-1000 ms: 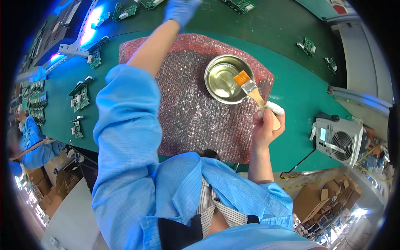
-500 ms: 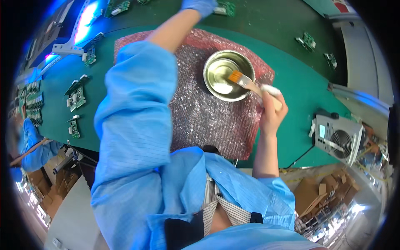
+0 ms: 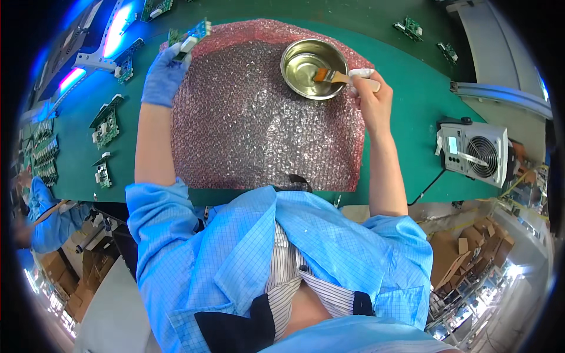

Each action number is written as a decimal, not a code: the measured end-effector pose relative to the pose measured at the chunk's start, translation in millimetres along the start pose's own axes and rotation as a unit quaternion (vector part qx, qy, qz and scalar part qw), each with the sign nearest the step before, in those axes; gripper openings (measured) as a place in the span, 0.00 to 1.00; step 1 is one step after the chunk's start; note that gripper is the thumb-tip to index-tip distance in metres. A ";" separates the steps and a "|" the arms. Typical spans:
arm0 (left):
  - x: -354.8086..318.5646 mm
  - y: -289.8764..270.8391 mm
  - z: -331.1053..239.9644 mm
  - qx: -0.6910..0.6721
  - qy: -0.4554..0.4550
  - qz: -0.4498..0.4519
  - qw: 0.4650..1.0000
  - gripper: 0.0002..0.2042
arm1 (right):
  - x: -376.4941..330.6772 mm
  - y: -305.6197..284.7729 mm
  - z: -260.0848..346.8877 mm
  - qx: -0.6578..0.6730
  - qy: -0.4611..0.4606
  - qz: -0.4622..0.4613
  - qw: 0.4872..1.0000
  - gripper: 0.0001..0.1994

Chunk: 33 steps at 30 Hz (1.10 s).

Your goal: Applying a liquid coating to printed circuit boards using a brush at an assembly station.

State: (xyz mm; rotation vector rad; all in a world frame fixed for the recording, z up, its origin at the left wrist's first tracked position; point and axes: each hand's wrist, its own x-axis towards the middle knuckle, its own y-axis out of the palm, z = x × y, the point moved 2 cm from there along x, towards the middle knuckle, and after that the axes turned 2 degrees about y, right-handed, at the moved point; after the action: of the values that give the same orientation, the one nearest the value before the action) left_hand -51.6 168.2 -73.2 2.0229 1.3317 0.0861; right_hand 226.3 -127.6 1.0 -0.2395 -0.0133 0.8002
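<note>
My left hand (image 3: 163, 79), in a blue glove, is closed on a green circuit board (image 3: 191, 42) with white and blue parts, at the far left corner of the pink bubble wrap (image 3: 247, 129). A flat wooden-handled brush (image 3: 338, 76) with orange bristles is gripped in my bare right hand (image 3: 375, 97). Something small and white (image 3: 361, 72) shows at those fingers too. The bristles reach into a round metal bowl (image 3: 291, 79) holding a shallow, clear yellowish liquid. That bowl stands on the far right part of the bubble wrap.
More circuit boards lie on the green mat at the left (image 3: 106, 126), far left and far right (image 3: 409, 28). A grey device with a fan (image 3: 474, 150) sits at the right edge. A lit frame (image 3: 112, 50) stands far left. A blue-sleeved co-worker (image 3: 50, 217) is at the left.
My left hand has come back from the far edge toward the left and now holds a circuit board. My right hand still holds the brush in the bowl.
</note>
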 end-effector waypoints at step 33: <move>-115.3 114.9 24.8 0.304 -0.074 0.305 0.900 0.22 | -32.3 26.8 65.7 -0.052 -0.110 0.293 0.948 0.13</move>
State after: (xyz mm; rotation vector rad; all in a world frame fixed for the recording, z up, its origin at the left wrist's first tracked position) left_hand -5.6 34.4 10.9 2.8536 0.6146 -0.2288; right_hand 178.0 -118.9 61.6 -0.2557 -0.2028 1.4197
